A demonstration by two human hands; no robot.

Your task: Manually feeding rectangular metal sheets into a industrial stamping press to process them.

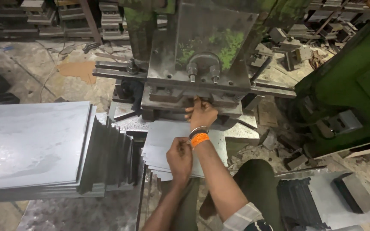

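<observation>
Under the head camera, at the middle of the view, a person sits facing a heavy steel press (202, 55) whose worn plates show patches of green paint. The right hand (201, 114), with a metal bangle and an orange band (199, 139) at the wrist, reaches forward to the die opening, its fingers curled against the lower edge of the tooling; its grip looks closed there, though whether it pinches a sheet or only the die edge I cannot tell. The left hand (179, 158) lies nearer the body, fingers folded together on the near edge of a small stack of grey sheet-metal blanks (163, 141), apparently steadying or lifting the top one. That stack rests on the press bed just before the die, fanned slightly at its near corner, probably so single sheets can be picked off easily. To the left, a larger stack of steel sheets (31, 145) lies flat on the counter, with a fanned pile of narrower plates (112, 154) beside it, within arm's reach. A green machine body (352, 81) stands on the right, and metal scrap (296, 51) litters the floor behind.
</observation>
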